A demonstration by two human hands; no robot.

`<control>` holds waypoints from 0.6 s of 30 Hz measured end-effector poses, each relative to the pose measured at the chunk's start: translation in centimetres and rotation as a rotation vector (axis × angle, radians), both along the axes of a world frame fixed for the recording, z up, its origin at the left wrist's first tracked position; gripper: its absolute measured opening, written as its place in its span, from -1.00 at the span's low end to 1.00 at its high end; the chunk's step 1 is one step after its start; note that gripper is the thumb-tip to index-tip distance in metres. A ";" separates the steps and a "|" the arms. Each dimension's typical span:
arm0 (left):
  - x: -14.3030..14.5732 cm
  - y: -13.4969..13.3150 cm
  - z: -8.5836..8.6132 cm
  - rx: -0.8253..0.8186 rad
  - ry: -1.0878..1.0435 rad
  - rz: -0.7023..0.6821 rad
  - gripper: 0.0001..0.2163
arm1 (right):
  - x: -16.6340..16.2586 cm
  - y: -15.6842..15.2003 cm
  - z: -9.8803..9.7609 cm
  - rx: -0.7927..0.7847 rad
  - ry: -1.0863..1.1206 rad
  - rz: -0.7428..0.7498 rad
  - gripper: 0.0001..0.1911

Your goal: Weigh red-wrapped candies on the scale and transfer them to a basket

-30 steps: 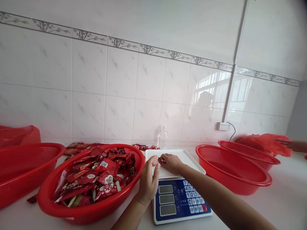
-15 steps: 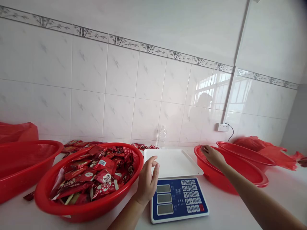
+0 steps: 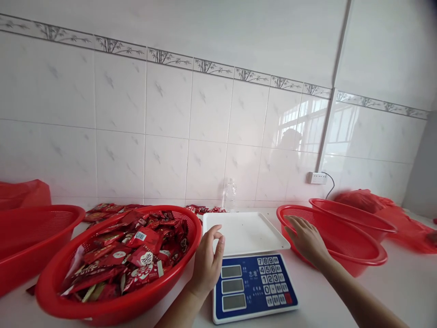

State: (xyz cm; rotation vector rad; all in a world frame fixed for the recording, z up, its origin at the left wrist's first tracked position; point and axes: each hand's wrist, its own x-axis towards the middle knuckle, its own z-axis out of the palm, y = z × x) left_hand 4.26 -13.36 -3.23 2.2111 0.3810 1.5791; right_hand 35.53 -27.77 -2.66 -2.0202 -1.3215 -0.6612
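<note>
My left hand (image 3: pixel 208 257) hovers over the left edge of a digital scale (image 3: pixel 254 287), thumb and fingers apart with nothing between them. The scale has a white weighing tray (image 3: pixel 241 232) and a blue panel with keys. My right hand (image 3: pixel 305 239) is at the near left rim of a red plastic basket (image 3: pixel 355 232), its fingers stretched out and empty; whether it touches the rim I cannot tell. To the left of my left hand stands a red basket (image 3: pixel 116 314) heaped with small red snack packets (image 3: pixel 141 259).
Another red basket (image 3: pixel 37 232) stands far left, with a red plastic bag (image 3: pixel 25 193) behind. Loose packets (image 3: pixel 109 210) and a clear bottle (image 3: pixel 231 193) are along the tiled wall. At right lie a second red basket (image 3: pixel 351 214) and red bags (image 3: pixel 372 205); another person's hand (image 3: pixel 433 238) shows there.
My right hand has gone from closed fingertips over the right basket's rim to outstretched fingers, slightly lower. My left hand has barely moved. The other person's hand and red bag at far right shifted.
</note>
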 end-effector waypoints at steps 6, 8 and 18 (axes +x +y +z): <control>0.0 -0.1 0.1 0.005 0.014 0.017 -0.73 | -2.2 0.0 -1.0 0.178 0.095 0.091 -0.57; 0.0 0.0 0.1 0.004 0.018 0.031 -0.73 | -3.2 0.0 -2.4 0.232 0.158 0.124 -0.58; -0.1 0.2 0.0 0.016 0.036 0.093 -0.77 | -4.7 0.1 -7.1 0.432 0.638 0.283 -0.45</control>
